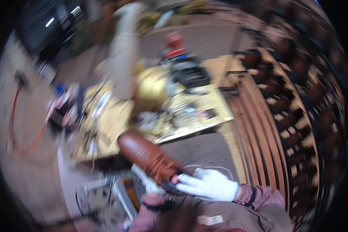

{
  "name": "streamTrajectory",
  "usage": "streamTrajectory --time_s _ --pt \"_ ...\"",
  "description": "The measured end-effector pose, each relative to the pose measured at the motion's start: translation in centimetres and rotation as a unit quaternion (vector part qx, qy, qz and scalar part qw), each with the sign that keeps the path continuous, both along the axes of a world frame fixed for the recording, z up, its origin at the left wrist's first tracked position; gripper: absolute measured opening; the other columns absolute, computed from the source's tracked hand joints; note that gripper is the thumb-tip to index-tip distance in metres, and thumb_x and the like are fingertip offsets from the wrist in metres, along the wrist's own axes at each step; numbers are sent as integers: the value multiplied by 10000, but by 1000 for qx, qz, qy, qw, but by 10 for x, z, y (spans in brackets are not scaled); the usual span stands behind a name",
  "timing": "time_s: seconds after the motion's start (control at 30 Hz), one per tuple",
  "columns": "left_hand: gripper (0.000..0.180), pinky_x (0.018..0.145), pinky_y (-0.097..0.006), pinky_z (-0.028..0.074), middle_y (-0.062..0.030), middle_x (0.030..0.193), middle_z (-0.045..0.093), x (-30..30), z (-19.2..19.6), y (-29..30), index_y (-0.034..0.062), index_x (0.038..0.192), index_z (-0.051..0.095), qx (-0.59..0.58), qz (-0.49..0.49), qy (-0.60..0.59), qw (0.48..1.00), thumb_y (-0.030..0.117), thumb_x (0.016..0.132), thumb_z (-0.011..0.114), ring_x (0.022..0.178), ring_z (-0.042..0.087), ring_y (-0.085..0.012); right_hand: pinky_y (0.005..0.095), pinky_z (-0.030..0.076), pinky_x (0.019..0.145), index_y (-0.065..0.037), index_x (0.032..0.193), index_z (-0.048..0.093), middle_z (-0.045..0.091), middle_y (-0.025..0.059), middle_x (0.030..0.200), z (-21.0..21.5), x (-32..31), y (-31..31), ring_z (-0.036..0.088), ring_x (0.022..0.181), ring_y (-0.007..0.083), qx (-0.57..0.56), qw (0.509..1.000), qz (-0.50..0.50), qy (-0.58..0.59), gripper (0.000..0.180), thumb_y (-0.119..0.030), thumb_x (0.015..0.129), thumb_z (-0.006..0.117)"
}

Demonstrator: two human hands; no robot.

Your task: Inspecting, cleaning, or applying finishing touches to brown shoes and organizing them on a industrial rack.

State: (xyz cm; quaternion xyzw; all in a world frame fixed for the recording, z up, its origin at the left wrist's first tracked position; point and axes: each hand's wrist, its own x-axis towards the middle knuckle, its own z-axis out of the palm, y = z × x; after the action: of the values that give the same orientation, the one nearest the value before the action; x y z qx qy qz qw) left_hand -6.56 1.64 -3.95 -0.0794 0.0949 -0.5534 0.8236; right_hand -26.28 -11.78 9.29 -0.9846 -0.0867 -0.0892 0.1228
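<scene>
Frame is motion-blurred, details soft. I see the brown lace-up shoe (150, 158) just below centre, toe pointing to 10 o'clock, heel end at 5 o'clock. My right hand (208, 185), white glove, is wrapped on the heel and collar, holding it. My left hand (149, 181), also gloved, sits under the shoe at its 7 o'clock side, touching it; I can't tell how its fingers stand. At 12 o'clock from the shoe, a cluttered yellow workbench (216, 104) with a brass-coloured round object (150, 89). Wooden racks of dark shoes (290, 112) curve along 3 o'clock.
</scene>
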Motion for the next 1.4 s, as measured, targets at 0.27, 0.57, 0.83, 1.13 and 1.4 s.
streamTrajectory --time_s 0.27,0.57,0.83,1.13,1.4 --pt "984 1247 -469 297 -132 1621 413 -6 65 -42 49 1602 341 7 -19 -488 873 810 980 303 1467 414 -271 442 499 720 -86 917 762 672 83 786 129 -61 -41 660 769 324 133 937 -109 -303 279 -348 850 831" --pt "903 859 -481 629 -250 1191 719 -60 86 -91 4 1457 532 120 -86 -453 879 760 1006 333 982 750 -366 412 585 820 32 972 735 744 170 936 274 -212 41 731 840 298 -147 773 -349 -508 411 -357 869 819" --pt "884 781 -441 652 -249 1171 723 -85 96 -117 7 1455 522 119 -208 -433 869 752 1006 364 902 762 -340 441 522 823 -77 960 759 720 115 896 379 -336 71 671 850 331 -773 310 -546 -90 258 -330 938 712" --pt "855 724 -454 657 -198 1089 752 -77 89 -118 51 1388 593 183 -186 -408 875 776 983 388 847 764 -323 487 512 1000 -190 1274 690 679 101 1333 425 -473 36 655 1187 335 -408 112 -906 15 458 -498 951 589" --pt "925 930 -492 585 -240 1333 649 -57 74 -101 46 1525 456 218 -158 -440 857 790 986 347 1067 704 -364 515 506 959 -70 1179 680 693 226 1210 415 -432 -75 655 1128 426 -413 313 -854 -41 608 -614 935 559"
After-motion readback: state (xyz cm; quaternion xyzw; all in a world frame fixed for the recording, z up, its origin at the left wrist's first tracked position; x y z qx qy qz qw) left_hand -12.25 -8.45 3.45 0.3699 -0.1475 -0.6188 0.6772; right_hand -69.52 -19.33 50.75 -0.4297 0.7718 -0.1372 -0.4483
